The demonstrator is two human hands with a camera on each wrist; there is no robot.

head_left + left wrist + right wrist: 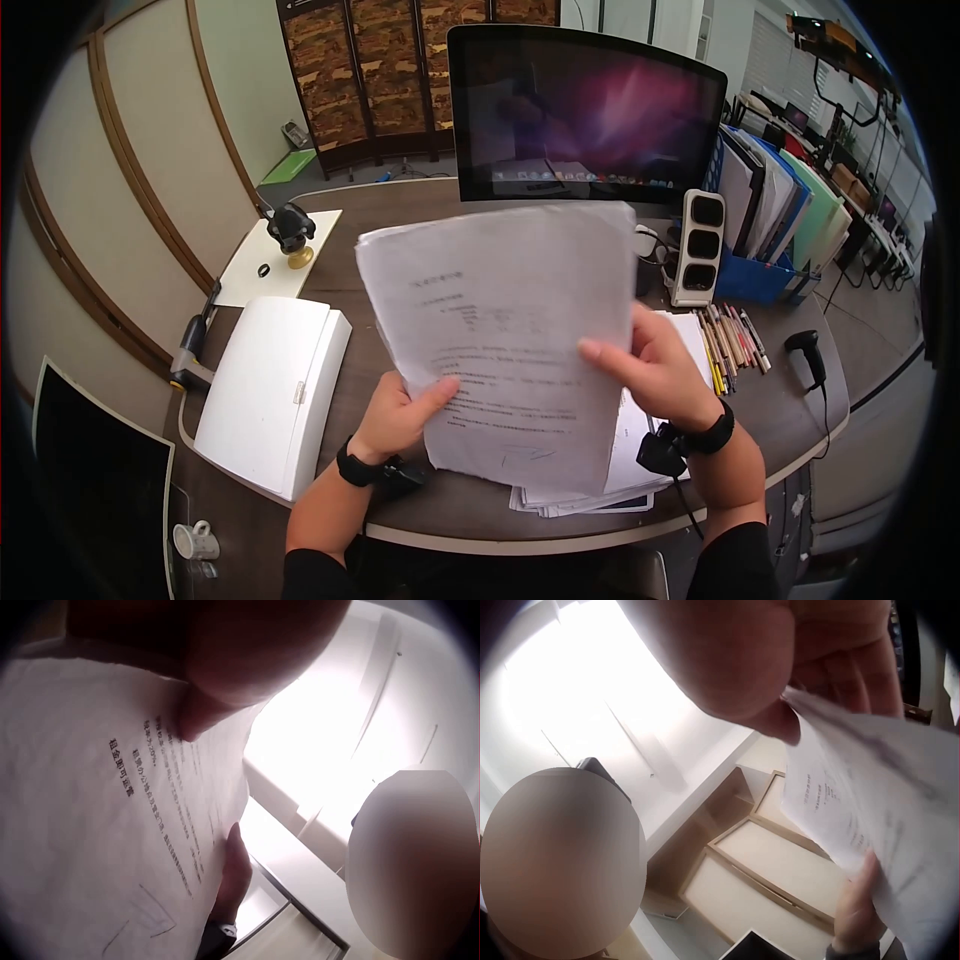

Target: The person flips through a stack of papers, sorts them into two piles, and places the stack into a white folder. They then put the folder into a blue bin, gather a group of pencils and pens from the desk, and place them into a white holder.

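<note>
Printed sheaf point(500, 300) held up in both hands above the counter point(400, 205), middle of the head view; printed side towards the wearer, lines of small type across it, loose pen strokes near its 6 o'clock edge; type too blurred to read in the head view.

Left hand point(395, 418) at the sheaf's 8 o'clock; fingers clamped on that edge, thumb flat on the printed face, the rest hidden behind. Right hand point(668, 375) at the sheaf's 4 o'clock; fingers clamped on the opposite edge, thumb on the front; right wrist view shows the other fingers behind the paper. Each wrist carries a black strap and small camera.

Loose paper pile point(590, 500) on the counter, partly covered from view by the sheaf, towards 5 o'clock; coloured pens and pencils point(735, 345) beside it at 3 o'clock; black handheld scanner point(805, 355) farther out, same bearing.

Monitor point(590, 110), lit, at 12 to 1 o'clock; white socket strip point(700, 245) at 2 o'clock, upright; blue file holder point(760, 275) next to it, packed with folders; white box point(262, 390) at 9 o'clock; black device on a gold-coloured base point(293, 230) at 10 o'clock, on a pale board point(245, 275); mug point(197, 540) at 8 o'clock.
</note>
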